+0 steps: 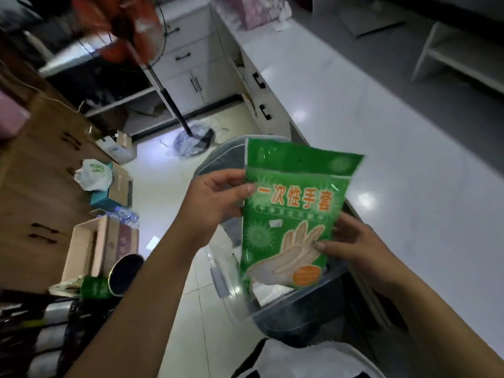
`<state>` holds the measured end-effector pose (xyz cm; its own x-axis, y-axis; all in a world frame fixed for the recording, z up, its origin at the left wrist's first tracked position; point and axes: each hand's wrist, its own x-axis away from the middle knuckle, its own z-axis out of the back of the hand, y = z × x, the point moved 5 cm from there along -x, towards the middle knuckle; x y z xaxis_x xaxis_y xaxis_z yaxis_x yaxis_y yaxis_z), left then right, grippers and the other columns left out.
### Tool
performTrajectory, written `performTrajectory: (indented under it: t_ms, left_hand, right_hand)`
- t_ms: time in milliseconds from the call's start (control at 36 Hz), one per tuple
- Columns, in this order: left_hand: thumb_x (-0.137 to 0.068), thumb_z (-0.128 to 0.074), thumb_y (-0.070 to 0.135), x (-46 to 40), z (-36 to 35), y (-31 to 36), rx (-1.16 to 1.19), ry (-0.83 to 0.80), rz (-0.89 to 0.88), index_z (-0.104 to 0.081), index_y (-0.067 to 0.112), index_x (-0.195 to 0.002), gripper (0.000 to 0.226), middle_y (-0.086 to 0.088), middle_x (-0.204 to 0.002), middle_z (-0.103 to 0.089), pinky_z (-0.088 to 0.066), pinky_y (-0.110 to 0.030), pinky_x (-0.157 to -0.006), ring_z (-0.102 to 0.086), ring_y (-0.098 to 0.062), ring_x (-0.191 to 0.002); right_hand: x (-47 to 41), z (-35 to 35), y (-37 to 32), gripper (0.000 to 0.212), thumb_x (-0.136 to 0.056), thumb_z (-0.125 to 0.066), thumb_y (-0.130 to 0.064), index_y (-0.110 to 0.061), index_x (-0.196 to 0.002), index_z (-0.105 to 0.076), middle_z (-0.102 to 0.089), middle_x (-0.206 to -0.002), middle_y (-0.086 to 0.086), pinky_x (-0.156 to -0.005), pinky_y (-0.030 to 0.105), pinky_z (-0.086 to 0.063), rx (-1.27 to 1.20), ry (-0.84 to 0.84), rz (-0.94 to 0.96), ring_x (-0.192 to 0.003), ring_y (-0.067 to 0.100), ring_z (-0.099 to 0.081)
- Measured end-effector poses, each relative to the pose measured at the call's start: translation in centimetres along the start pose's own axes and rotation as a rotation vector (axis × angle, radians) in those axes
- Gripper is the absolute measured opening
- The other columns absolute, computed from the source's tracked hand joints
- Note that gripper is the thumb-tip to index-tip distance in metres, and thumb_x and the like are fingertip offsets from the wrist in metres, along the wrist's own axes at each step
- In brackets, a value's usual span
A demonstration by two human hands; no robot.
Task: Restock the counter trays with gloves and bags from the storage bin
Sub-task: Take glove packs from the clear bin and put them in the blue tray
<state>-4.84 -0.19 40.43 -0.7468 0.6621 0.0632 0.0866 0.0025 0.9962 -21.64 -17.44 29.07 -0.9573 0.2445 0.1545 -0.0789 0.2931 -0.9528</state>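
Observation:
A green pack of disposable gloves (293, 211), printed with orange characters and a pictured hand, is held upright in front of me. My left hand (215, 203) pinches its upper left edge, thumb on the front. My right hand (346, 241) pinches its lower right edge. Directly below the pack stands the clear plastic storage bin (234, 293), on the floor beside the counter; most of its contents are hidden by the pack.
A long white counter (381, 148) runs along the right. A standing fan (169, 99) with an orange blade is on the floor ahead. Wooden cabinets (41, 173), cardboard boxes (92, 246), a white plastic bag (94, 174) and a green can (95, 287) crowd the left.

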Motion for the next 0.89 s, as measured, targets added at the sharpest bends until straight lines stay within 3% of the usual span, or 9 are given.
performTrajectory:
  t_ms: [194,444,556,667,778,889]
  left_hand:
    - [-0.086,-0.068,0.000,0.4,-0.1,-4.0,0.032,0.155,0.181,-0.077,0.015,-0.089,0.018,-0.002,-0.082,-0.076,-0.057,-0.030,-0.053,-0.072,-0.016,-0.065]
    - [-0.085,-0.070,0.004,-0.2,-2.1,-7.3,0.098,0.144,0.312,-0.070,0.002,-0.111,0.026,-0.011,-0.098,-0.074,-0.059,-0.033,-0.060,-0.073,-0.021,-0.077]
    - [-0.085,-0.070,0.002,-1.5,-3.1,-7.8,0.119,0.097,0.333,-0.071,0.004,-0.106,0.021,-0.011,-0.096,-0.075,-0.057,-0.031,-0.056,-0.073,-0.020,-0.074]
    - [-0.085,-0.070,0.003,-2.7,-4.4,-8.3,0.128,0.020,0.343,-0.073,0.007,-0.101,0.017,-0.010,-0.093,-0.075,-0.058,-0.032,-0.055,-0.071,-0.022,-0.069]
    - [-0.086,-0.070,0.006,-4.0,-5.0,-9.2,0.171,-0.042,0.358,-0.072,0.008,-0.107,0.021,-0.014,-0.102,-0.074,-0.060,-0.038,-0.066,-0.070,-0.027,-0.080]
    - [-0.091,-0.066,0.012,-5.1,-4.3,-12.2,0.181,-0.035,0.400,-0.072,0.013,-0.110,0.020,-0.010,-0.098,-0.075,-0.060,-0.034,-0.066,-0.073,-0.021,-0.085]
  right_hand:
    - [1.1,0.2,1.5,0.041,-0.070,-0.084,-0.020,-0.013,-0.109,-0.073,-0.074,-0.107,0.017,-0.070,0.038,-0.060,-0.127,0.054,-0.124,-0.093,0.036,-0.073]
    - [2.9,1.6,1.6,0.047,-0.069,-0.081,-0.016,-0.011,-0.114,-0.072,-0.072,-0.113,0.020,-0.085,0.064,-0.053,-0.181,0.116,-0.195,-0.102,0.043,-0.069]
    - [3.7,2.7,0.5,0.043,-0.069,-0.079,-0.019,-0.014,-0.111,-0.073,-0.073,-0.111,0.017,-0.075,0.047,-0.061,-0.140,0.163,-0.200,-0.098,0.038,-0.071]
    - [4.2,3.6,-0.6,0.030,-0.078,-0.072,-0.004,-0.008,-0.107,-0.074,-0.076,-0.101,0.015,-0.063,0.033,-0.060,-0.069,0.260,-0.161,-0.088,0.033,-0.074]
    - [4.2,4.3,-1.4,0.027,-0.082,-0.067,0.008,-0.010,-0.100,-0.076,-0.078,-0.094,0.013,-0.061,0.028,-0.059,0.039,0.409,-0.092,-0.082,0.029,-0.075]
    - [4.2,4.5,-1.4,0.029,-0.083,-0.066,0.009,-0.016,-0.093,-0.078,-0.078,-0.088,0.010,-0.060,0.030,-0.060,0.151,0.489,-0.069,-0.078,0.028,-0.075]
